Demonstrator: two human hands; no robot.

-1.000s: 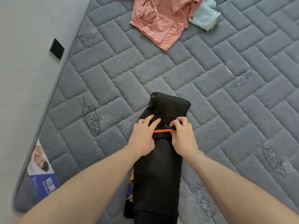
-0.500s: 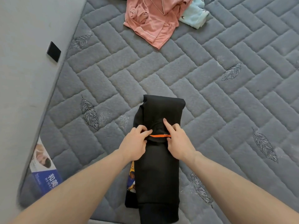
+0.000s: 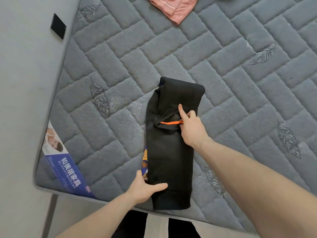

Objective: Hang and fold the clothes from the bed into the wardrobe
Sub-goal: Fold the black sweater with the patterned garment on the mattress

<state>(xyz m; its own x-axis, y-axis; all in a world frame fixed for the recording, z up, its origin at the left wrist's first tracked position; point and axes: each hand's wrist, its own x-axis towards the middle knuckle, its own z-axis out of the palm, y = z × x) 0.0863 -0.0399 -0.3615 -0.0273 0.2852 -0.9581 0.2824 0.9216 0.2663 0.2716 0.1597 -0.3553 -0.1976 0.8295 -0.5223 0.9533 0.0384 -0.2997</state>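
The folded black garment [image 3: 170, 148] lies lengthwise near the front edge of the grey quilted mattress [image 3: 223, 66], an orange strip [image 3: 169, 123] across it. The left hand [image 3: 145, 188] grips its lower left corner, thumb on top; the right hand [image 3: 192, 125] pinches the orange strip's end, forefinger extended. A blue mattress label [image 3: 68, 176] reads 和美居家具. A pink garment [image 3: 173, 7] lies well apart at the far edge

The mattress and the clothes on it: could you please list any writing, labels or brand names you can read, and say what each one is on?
"和美居家具": large white characters on the blue mattress label at the near left corner of the mattress.
Small Latin line beside those characters: too blurred to read.
Pink lettering at the label's lower end: cut off, unreadable.
Black garment, with its bear print: no readable text.
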